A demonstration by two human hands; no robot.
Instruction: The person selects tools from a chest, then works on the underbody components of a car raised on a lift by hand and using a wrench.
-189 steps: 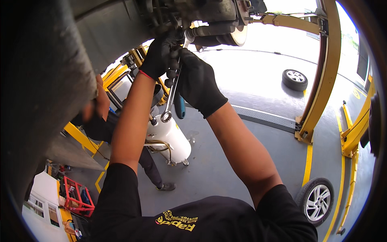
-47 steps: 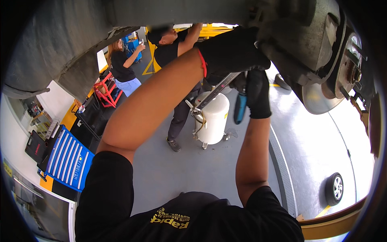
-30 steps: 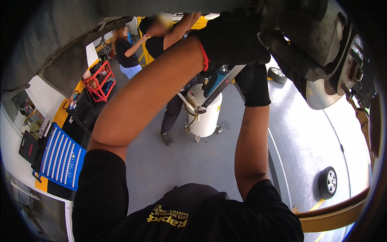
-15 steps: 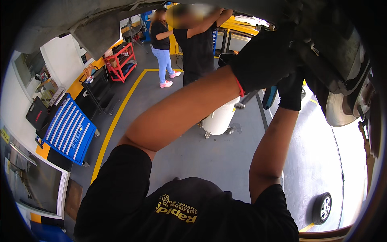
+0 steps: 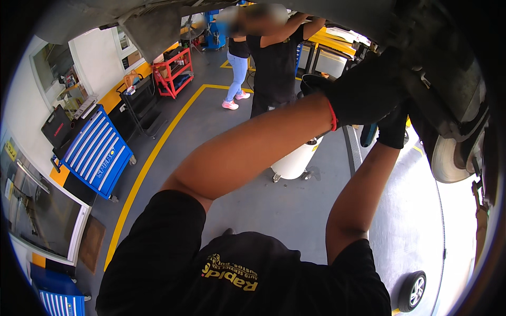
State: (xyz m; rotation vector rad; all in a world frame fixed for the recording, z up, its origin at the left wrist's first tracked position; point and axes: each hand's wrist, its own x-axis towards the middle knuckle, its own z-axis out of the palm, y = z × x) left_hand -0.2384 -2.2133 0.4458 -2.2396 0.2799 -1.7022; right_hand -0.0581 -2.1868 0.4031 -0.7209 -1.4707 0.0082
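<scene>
Both my arms are raised to the dark underside of a lifted vehicle. My left hand [image 5: 369,92], in a black glove, reaches up among the suspension parts [image 5: 443,100]; its fingers are lost in shadow. Just below it, my right hand [image 5: 392,129], also gloved in black, is closed around a tool with a teal-and-black handle [image 5: 368,135]. The tool's working end is hidden behind the gloves and dark parts. To the right of my hands hangs a bare brake disc [image 5: 448,160].
A co-worker [image 5: 274,68] in black stands ahead with arms raised to the vehicle; another person [image 5: 237,73] stands behind. A white wheeled drum [image 5: 292,162] is beneath my left forearm. Blue tool cabinet [image 5: 97,152] and red cart [image 5: 174,73] stand left; a wheel [image 5: 412,291] is at lower right.
The view has shifted, so the surroundings sit farther right and the cabinet shows more fully. Both hands stay up at the suspension; less of the teal-and-black handle shows. The person behind is partly covered by the co-worker.
</scene>
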